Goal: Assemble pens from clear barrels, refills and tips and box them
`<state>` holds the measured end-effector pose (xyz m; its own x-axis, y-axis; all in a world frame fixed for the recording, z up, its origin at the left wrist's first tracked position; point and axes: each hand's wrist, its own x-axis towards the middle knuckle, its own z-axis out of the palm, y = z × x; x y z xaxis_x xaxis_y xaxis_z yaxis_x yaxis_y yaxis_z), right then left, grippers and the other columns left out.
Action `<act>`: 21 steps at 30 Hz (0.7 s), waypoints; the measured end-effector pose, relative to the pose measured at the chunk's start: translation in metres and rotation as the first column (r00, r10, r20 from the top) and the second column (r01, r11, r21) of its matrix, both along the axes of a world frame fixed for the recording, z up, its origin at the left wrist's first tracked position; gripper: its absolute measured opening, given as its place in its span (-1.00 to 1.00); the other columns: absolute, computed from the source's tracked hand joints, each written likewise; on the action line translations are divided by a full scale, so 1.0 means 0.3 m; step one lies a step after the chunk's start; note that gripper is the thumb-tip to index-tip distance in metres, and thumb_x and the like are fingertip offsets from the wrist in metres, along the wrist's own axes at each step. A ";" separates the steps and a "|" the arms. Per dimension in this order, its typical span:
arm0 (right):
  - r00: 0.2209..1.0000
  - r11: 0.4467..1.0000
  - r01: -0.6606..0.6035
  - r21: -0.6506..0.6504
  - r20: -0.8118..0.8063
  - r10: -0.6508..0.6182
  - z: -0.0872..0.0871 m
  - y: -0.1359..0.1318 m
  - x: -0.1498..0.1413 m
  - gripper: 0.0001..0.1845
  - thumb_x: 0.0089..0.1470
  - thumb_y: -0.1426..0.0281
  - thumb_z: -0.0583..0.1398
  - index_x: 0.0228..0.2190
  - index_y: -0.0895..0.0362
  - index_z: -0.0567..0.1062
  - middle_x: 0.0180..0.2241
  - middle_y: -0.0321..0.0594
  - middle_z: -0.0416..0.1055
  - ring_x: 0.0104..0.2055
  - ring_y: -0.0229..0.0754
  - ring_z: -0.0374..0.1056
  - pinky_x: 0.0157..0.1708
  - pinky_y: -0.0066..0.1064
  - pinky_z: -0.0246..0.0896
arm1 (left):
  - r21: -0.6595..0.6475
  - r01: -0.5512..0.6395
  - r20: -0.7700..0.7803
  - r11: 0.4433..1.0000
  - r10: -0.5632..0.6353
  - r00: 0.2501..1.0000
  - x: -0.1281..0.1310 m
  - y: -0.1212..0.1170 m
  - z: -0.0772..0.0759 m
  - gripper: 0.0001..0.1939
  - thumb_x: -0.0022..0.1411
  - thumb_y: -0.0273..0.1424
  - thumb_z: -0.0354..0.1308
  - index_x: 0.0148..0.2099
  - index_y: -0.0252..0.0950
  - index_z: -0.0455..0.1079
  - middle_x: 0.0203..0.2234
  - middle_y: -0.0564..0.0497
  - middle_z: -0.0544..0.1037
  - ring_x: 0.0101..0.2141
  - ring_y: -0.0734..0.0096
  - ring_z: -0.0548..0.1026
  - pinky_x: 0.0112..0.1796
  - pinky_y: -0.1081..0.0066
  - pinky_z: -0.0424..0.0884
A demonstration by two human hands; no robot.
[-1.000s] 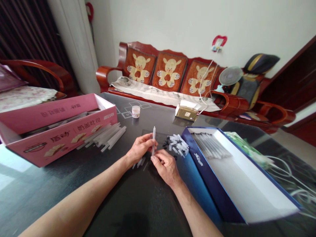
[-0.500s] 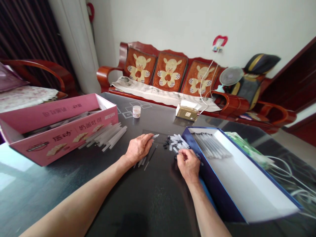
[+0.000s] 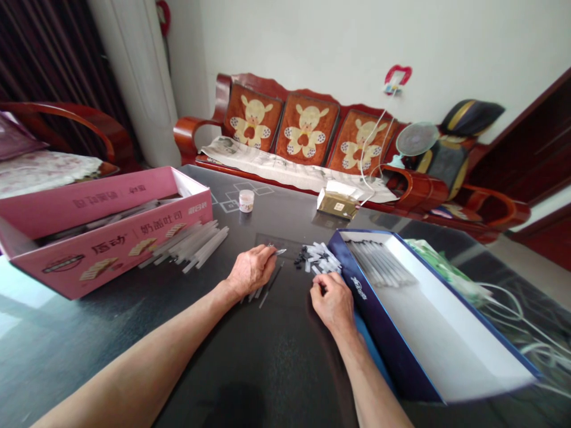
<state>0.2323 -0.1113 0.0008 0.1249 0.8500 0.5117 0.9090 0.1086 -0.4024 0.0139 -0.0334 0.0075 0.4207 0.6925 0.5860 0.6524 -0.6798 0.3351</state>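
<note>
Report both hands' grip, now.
Left hand: closed, holding a slim clear pen part.
Right hand: fingers curled beside the small white pieces; grip contents cannot be told.

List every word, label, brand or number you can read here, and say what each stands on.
"唇动": front of the pink box, in large print.
"奶盖吐司": same front, beside it.
"混合装": same front, far end, slightly blurred.
Too small or blurred to read: the pink box's oval badge and inner wall print, the white mark on the blue box, the labels on the gold box and jar.
No number is readable.
</note>
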 end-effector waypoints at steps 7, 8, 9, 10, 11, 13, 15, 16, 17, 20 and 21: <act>0.989 0.989 0.127 0.080 0.069 -0.133 0.003 0.049 0.002 -0.80 0.04 0.37 0.15 -0.31 0.13 0.55 -0.27 -0.10 0.40 -0.23 -0.08 0.30 -0.19 -0.30 0.18 | 0.007 0.005 -0.021 1.000 -0.005 1.000 0.003 -0.002 -0.003 -0.77 0.33 -0.36 -0.07 -0.10 -0.28 0.38 -0.37 -0.02 0.50 -0.36 0.43 0.49 -0.32 0.49 0.39; 0.984 0.988 0.145 0.057 0.098 -0.150 0.003 0.057 0.001 -0.79 0.05 0.35 0.16 -0.31 0.12 0.56 -0.28 -0.10 0.41 -0.24 -0.09 0.29 -0.21 -0.30 0.16 | 0.009 0.007 -0.021 1.000 -0.007 1.000 0.003 -0.002 -0.004 -0.77 0.33 -0.36 -0.07 -0.10 -0.28 0.38 -0.37 -0.02 0.50 -0.36 0.43 0.49 -0.32 0.50 0.39; 0.978 0.986 0.163 0.033 0.125 -0.166 0.003 0.062 0.000 -0.80 0.06 0.33 0.16 -0.32 0.11 0.57 -0.29 -0.10 0.42 -0.26 -0.10 0.28 -0.22 -0.30 0.14 | 0.009 0.008 -0.023 1.000 -0.008 1.000 0.004 -0.003 -0.004 -0.77 0.33 -0.36 -0.07 -0.10 -0.28 0.38 -0.37 -0.02 0.50 -0.36 0.43 0.49 -0.32 0.50 0.39; 0.972 0.983 0.182 0.009 0.149 -0.181 0.004 0.065 -0.004 -0.80 0.06 0.32 0.17 -0.33 0.10 0.58 -0.29 -0.11 0.42 -0.27 -0.10 0.27 -0.23 -0.31 0.12 | 0.008 0.008 -0.026 1.000 -0.008 1.000 0.005 -0.004 -0.004 -0.78 0.33 -0.36 -0.07 -0.11 -0.28 0.38 -0.37 -0.02 0.50 -0.36 0.43 0.49 -0.32 0.50 0.39; 0.965 0.979 0.203 -0.012 0.171 -0.198 0.006 0.067 -0.008 -0.81 0.06 0.31 0.18 -0.34 0.10 0.58 -0.29 -0.12 0.42 -0.28 -0.10 0.26 -0.24 -0.31 0.10 | 0.006 0.008 -0.031 1.000 -0.008 0.999 0.006 -0.004 -0.003 -0.78 0.33 -0.36 -0.07 -0.11 -0.28 0.38 -0.37 -0.02 0.50 -0.36 0.42 0.49 -0.33 0.49 0.39; 0.950 0.968 0.248 -0.043 0.205 -0.235 0.011 0.066 -0.019 -0.82 0.04 0.31 0.20 -0.34 0.09 0.58 -0.29 -0.13 0.42 -0.27 -0.10 0.25 -0.25 -0.31 0.06 | 0.004 0.012 -0.043 1.000 -0.012 0.999 0.009 -0.007 -0.002 -0.78 0.33 -0.36 -0.07 -0.12 -0.28 0.38 -0.38 -0.01 0.50 -0.36 0.42 0.49 -0.34 0.49 0.38; 0.937 0.956 0.288 -0.055 0.222 -0.270 0.014 0.065 -0.029 -0.85 0.02 0.33 0.22 -0.36 0.09 0.58 -0.29 -0.13 0.41 -0.26 -0.09 0.25 -0.26 -0.30 0.04 | 0.004 0.020 -0.052 1.000 -0.020 0.998 0.012 -0.011 -0.001 -0.77 0.34 -0.36 -0.08 -0.13 -0.28 0.38 -0.39 -0.01 0.49 -0.38 0.42 0.49 -0.36 0.48 0.38; 0.932 0.951 0.303 -0.056 0.225 -0.283 0.013 0.065 -0.031 -0.86 0.01 0.34 0.22 -0.38 0.08 0.57 -0.29 -0.13 0.40 -0.26 -0.09 0.25 -0.26 -0.30 0.04 | 0.005 0.026 -0.055 1.000 -0.026 0.998 0.014 -0.013 -0.001 -0.77 0.34 -0.36 -0.08 -0.13 -0.28 0.38 -0.40 -0.01 0.49 -0.38 0.42 0.48 -0.36 0.48 0.38; 0.929 0.949 0.312 -0.055 0.225 -0.293 0.012 0.065 -0.032 -0.88 0.00 0.35 0.22 -0.39 0.09 0.57 -0.30 -0.13 0.40 -0.26 -0.09 0.25 -0.26 -0.30 0.04 | 0.006 0.031 -0.057 0.999 -0.031 0.998 0.016 -0.015 0.000 -0.77 0.34 -0.36 -0.08 -0.13 -0.28 0.38 -0.40 -0.01 0.49 -0.38 0.42 0.48 -0.36 0.48 0.38; 0.937 0.955 0.296 -0.018 0.197 -0.287 0.004 0.070 -0.025 -0.90 0.01 0.37 0.21 -0.42 0.10 0.55 -0.32 -0.12 0.39 -0.28 -0.09 0.26 -0.26 -0.28 0.08 | 0.011 0.042 -0.057 0.999 -0.041 0.997 0.020 -0.019 0.002 -0.77 0.34 -0.37 -0.08 -0.12 -0.29 0.38 -0.40 -0.01 0.49 -0.38 0.41 0.49 -0.35 0.48 0.39; 0.948 0.963 0.270 0.020 0.170 -0.270 0.002 0.072 -0.022 -0.89 0.03 0.37 0.20 -0.41 0.10 0.54 -0.32 -0.12 0.39 -0.27 -0.09 0.27 -0.25 -0.27 0.10 | 0.013 0.046 -0.057 0.999 -0.045 0.997 0.020 -0.020 0.002 -0.77 0.34 -0.37 -0.08 -0.12 -0.29 0.38 -0.40 -0.01 0.49 -0.38 0.41 0.49 -0.35 0.47 0.39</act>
